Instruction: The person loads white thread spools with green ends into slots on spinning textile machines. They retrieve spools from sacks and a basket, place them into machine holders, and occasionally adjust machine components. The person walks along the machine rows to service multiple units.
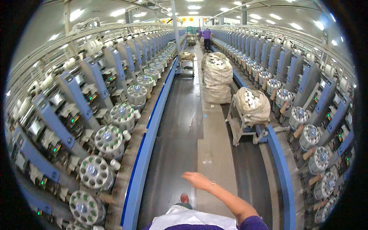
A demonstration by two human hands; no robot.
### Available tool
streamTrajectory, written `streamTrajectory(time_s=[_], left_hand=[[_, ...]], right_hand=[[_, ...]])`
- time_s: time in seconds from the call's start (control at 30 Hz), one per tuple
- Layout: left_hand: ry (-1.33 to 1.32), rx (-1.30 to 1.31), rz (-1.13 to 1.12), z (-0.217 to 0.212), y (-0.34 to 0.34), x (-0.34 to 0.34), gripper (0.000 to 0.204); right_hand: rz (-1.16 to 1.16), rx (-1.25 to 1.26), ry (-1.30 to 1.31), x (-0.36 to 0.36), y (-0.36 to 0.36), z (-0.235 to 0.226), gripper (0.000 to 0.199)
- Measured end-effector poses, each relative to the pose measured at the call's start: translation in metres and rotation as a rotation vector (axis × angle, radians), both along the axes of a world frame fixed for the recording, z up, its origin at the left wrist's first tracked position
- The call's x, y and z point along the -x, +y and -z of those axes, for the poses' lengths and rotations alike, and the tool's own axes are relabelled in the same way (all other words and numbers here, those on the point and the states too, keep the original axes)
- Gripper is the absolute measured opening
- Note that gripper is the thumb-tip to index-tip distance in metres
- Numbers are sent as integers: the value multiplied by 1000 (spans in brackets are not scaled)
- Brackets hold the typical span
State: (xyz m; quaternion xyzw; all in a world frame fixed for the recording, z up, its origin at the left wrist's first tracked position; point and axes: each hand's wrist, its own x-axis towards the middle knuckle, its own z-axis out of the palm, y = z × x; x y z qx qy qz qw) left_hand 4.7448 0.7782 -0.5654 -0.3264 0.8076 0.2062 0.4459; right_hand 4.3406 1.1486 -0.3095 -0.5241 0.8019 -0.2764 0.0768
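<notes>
Left of frame: a long row of winding machines (88, 96), blue upright panels above, round white magazine discs (109, 138) with green-tipped pockets below, curving from the lower left toward the upper centre. A blue rail (147, 138) edges the row.

Centre: a dark aisle floor (180, 126) with a paler strip along its right half. At the upper centre stand a small cart (186, 63) and, just to its right, stacked bulging sacks (217, 78). Far back at the top centre, a person in purple (207, 36) works at the machines (not the wearer).

Lower centre: a white sack or cloth (191, 220) at the bottom edge, close against the body; a foot (184, 198) shows just above it. The right hand (196, 179) hangs above the sack, apart from it, palm down, fingers loosely spread and holding nothing. The left hand is out of view, so its grip cannot be told.

Right of centre: a wheeled frame cart (239, 126) carrying an open sack of white bobbins (253, 105). Right of frame: a second machine row (306, 96) with like discs.

Handling note, as judgement: walking this aisle with the sack goes best down the paler strip, the free arm kept inside the rails, passing left of the frame cart.
</notes>
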Motion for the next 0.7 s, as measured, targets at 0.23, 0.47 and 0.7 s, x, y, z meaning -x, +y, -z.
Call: streamTrajectory(time_s=[0.23,0.47,0.7], left_hand=[[105,-33,127,34,-43,329,36],[1189,-307,358,-104,29,931,34],[933,-220,359,-68,-31,1154,31]], right_hand=[[181,-36,-107,294,-29,91,47],[496,-522,-616,391,193,218,31],[896,-348,-240,804,131,187,34]])
